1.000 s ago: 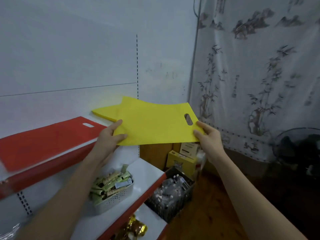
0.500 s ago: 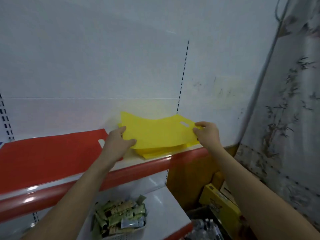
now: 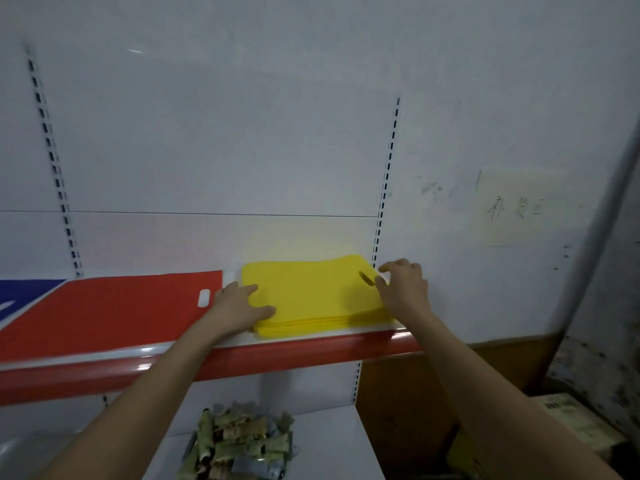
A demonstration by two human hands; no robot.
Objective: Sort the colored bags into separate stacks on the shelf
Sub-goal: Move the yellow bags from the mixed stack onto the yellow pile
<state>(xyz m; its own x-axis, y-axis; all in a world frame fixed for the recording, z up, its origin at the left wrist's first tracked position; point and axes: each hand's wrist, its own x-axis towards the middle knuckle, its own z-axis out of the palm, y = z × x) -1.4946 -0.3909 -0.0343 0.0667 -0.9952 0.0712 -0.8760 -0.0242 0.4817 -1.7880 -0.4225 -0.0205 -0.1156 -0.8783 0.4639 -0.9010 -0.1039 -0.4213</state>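
While the yellow bags (image 3: 311, 296) lie as a flat stack on the shelf (image 3: 311, 355), toward its right end and close to the white back panel (image 3: 221, 150), both hands are at the stack's two short sides. The left hand (image 3: 239, 306) rests on the stack's left edge, its fingers (image 3: 251, 291) straight and spread over the top bag, the thumb lying along the near left corner; it grips nothing. The right hand (image 3: 403, 289) is at the right edge beside the oval handle cutout (image 3: 365, 278), its fingers loosely curled and released, with the thumb tip just touching or nearly touching the top bag (which of the two cannot be told). Several layered edges show along the stack's near side, roughly squared up.

Just to the left, apart from the yellow stack by a narrow strip of white shelf, lie the red bags (image 3: 114, 310), flat, with a white-looking handle cutout at their right end next to the left wrist. Farther left, at the frame's edge, a blue bag (image 3: 24, 289) lies beside the red.

The shelf has a glossy red front lip. On the lower shelf (image 3: 329, 445) beneath it sits a pile of green and brown packets (image 3: 239, 445). A cardboard box (image 3: 575, 424) stands at lower right.
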